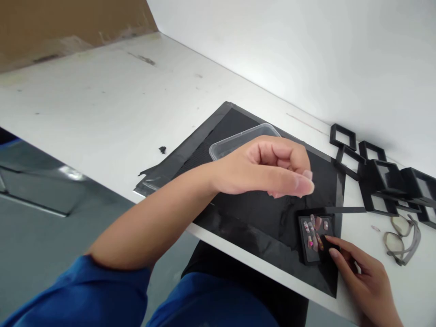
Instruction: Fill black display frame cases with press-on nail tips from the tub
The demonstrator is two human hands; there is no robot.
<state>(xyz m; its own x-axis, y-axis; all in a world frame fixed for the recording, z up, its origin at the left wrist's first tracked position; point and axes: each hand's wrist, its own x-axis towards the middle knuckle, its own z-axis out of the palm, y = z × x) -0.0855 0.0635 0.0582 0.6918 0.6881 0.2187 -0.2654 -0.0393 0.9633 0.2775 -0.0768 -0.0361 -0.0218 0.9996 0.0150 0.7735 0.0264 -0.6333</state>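
My left hand (269,168) is raised over the black mat (252,204), fingers curled in and the thumb pressed towards the fingertips. Whatever it may pinch is hidden by the fingers. Below and to its right, a small black box (309,259) rests on the mat near the front edge. Inside lie several decorated false nails (314,234), one with a bright pink spot. My right hand (364,272) grips the right side of this box, with index finger and thumb at its edge. A clear plastic container (238,138) stands partly behind my left hand.
Several black open frames and boxes (386,177) are piled at the right by the white wall. Eyeglasses (400,238) lie in front of them, beside a small loose pale piece (375,228). A black scrap (162,149) lies left of the mat on the white table (112,104).
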